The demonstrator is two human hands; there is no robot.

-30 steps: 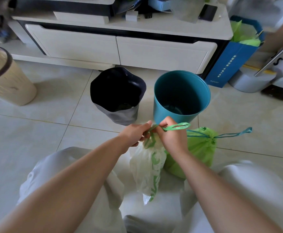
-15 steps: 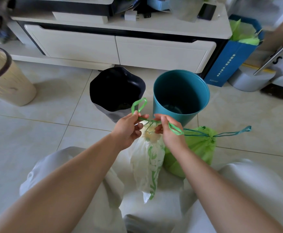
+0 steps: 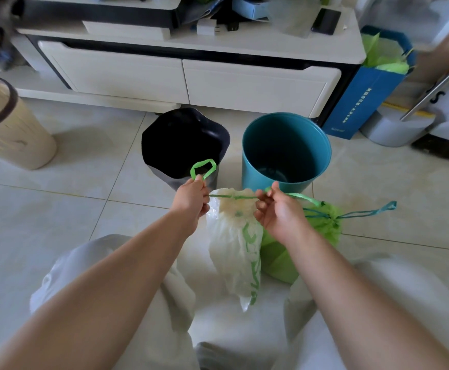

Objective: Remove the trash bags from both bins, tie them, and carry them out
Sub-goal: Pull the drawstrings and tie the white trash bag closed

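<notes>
- Our left hand (image 3: 191,200) is clenched on the green drawstring (image 3: 232,196) of the white trash bag (image 3: 235,252), a loop sticking up above the fist.
- Our right hand (image 3: 279,212) pinches the same string, stretched taut between both hands.
- The white bag hangs between our knees, near the black bin (image 3: 184,145) and teal bin (image 3: 286,153).
- A green trash bag (image 3: 322,228), cinched, sits on the floor to its right.
</notes>
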